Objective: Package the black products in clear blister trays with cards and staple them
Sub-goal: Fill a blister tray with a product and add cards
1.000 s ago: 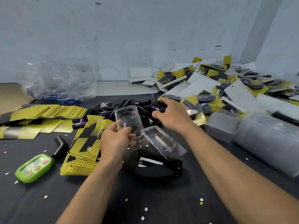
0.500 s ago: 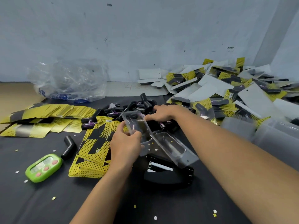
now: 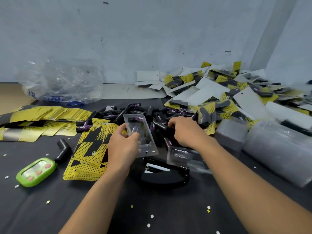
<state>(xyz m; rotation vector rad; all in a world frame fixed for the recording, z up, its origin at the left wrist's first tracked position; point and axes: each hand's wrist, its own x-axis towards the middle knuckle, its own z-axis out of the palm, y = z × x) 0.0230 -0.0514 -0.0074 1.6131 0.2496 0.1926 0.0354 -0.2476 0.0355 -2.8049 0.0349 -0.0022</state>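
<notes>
My left hand (image 3: 123, 147) pinches a clear blister tray (image 3: 143, 141) by its left edge and holds it tilted above the table; a black product shows in its pocket. My right hand (image 3: 187, 134) reaches into the heap of black products (image 3: 157, 115), its fingers curled round one of them. A second clear tray (image 3: 182, 157), blurred, lies under my right wrist on the black stapler (image 3: 162, 176). A fanned stack of yellow-and-black cards (image 3: 89, 149) lies left of my left hand.
Finished carded packs (image 3: 219, 92) are piled at the back right, with stacks of clear trays (image 3: 278, 149) in front of them. More yellow cards (image 3: 42, 115), a crumpled plastic bag (image 3: 62, 81), a green timer (image 3: 36, 172) and a loose black product (image 3: 63, 149) lie on the left.
My right hand has drawn back from the far side of the heap towards me. The second tray has slid down under my right wrist. My left hand keeps its tray.
</notes>
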